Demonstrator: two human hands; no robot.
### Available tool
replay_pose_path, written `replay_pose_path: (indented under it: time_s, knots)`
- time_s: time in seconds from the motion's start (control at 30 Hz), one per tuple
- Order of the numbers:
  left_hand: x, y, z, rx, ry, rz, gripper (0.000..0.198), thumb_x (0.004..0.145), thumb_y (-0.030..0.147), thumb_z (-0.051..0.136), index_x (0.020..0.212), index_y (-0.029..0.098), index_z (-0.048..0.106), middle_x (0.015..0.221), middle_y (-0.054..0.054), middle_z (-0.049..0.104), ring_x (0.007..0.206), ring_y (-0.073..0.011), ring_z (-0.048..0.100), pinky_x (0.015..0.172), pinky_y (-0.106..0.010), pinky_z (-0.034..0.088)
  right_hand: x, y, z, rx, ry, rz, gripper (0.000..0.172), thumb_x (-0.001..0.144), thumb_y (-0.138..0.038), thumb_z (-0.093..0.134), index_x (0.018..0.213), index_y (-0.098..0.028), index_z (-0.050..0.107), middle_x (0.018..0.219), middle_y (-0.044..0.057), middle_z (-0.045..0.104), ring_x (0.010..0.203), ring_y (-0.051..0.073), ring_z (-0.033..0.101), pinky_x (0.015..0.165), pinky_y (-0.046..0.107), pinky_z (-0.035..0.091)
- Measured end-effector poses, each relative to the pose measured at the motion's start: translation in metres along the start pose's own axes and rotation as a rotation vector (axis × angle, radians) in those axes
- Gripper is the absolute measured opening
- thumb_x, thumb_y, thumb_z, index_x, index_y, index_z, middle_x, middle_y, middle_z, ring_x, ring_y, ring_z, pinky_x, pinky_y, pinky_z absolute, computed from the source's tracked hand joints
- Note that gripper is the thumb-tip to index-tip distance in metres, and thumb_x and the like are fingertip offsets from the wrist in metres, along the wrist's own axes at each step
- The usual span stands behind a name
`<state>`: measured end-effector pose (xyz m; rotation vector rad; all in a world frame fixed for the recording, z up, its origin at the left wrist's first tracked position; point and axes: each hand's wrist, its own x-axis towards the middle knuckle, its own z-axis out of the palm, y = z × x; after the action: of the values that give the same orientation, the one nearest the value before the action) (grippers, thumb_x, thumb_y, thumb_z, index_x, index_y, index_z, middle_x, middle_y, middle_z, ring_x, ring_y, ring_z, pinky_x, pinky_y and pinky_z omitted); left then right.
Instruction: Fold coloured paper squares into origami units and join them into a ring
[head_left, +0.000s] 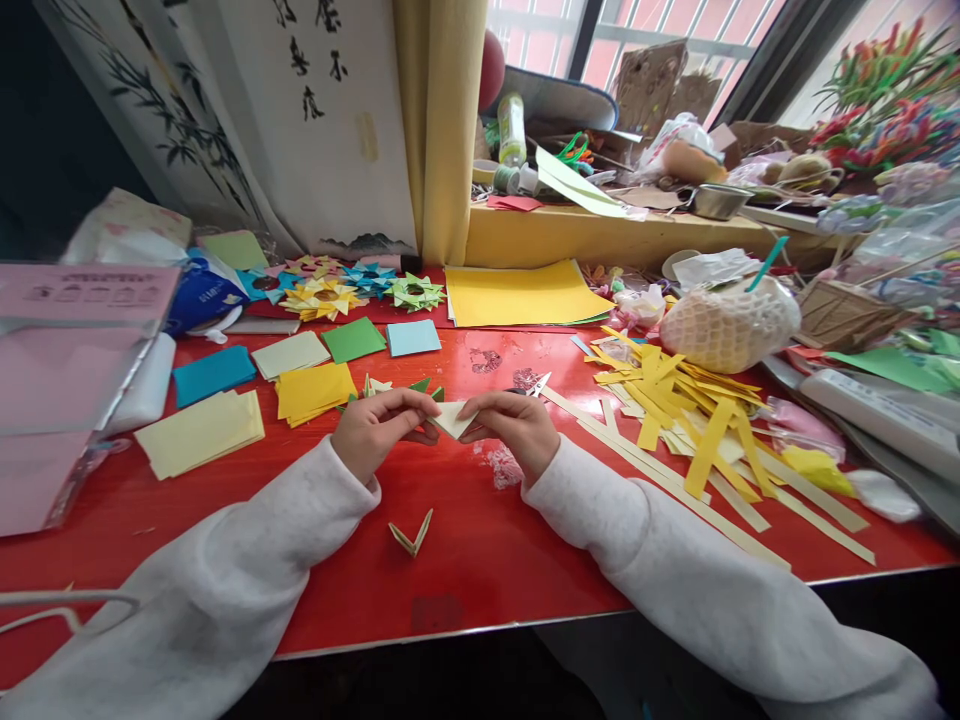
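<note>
"Well, where are the person's hands?"

"Near the middle of the glossy red bench (465, 560). The left hand (379, 430) and the right hand (510, 425) meet over it, fingertips nearly touching. Each pinches one end of a small pale cream folded paper piece (452, 420), thumb pressed against curled fingers, and holds it just above the surface."

"How much open room is around them?"

"Most of it is on the near side. Between the two white sleeves the red top is bare down to the front edge, apart from one small folded V-shaped paper piece (411, 537) lying alone, well clear of both wrists."

"And at the sides?"

"On the right it is tight: a loose heap of long yellow paper strips (675, 400) fans out beside the right hand, and some strips run on toward the bench's front edge. On the left, a stack of yellow square sheets (313, 390) lies near the left hand, and a stack of pale yellow square sheets (201, 430) sits further out."

"Behind the hands?"

"A cluster of small folded green paper points (420, 385) lies just past the knuckles. A large yellow sheet (521, 293) lies at the far edge, below the window ledge."
</note>
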<state>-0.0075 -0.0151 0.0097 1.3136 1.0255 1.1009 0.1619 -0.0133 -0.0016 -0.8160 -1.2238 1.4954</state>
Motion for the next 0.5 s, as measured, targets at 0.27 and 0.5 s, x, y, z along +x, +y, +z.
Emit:
replay_pose_path:
  time_s: [0.27,0.5]
  knots:
    - [-0.0033,0.0044,0.002,0.055,-0.043,0.023,0.015,0.066,0.025,0.059,0.073,0.013,0.056,0.067,-0.001,0.057,0.06,-0.0143,0.059,0.062,-0.029,0.051,-0.0034,-0.0037,0.0015,-0.081,-0.006,-0.067,0.011,0.066,-0.019,0.052,0.065,-0.015,0.062,0.064,0.0,0.061,0.056,0.013,0.061,0.063,0.032,0.053]
    - [-0.0007,-0.0023,0.0041,0.133,-0.084,0.099,0.017,0.065,0.024,0.061,0.071,0.014,0.049,0.069,0.001,0.051,0.061,-0.0112,0.056,0.06,-0.026,0.048,-0.0037,-0.0049,0.0034,-0.084,-0.008,-0.049,0.011,0.067,-0.019,0.051,0.066,-0.015,0.061,0.064,0.0,0.061,0.058,0.012,0.06,0.062,0.031,0.053]
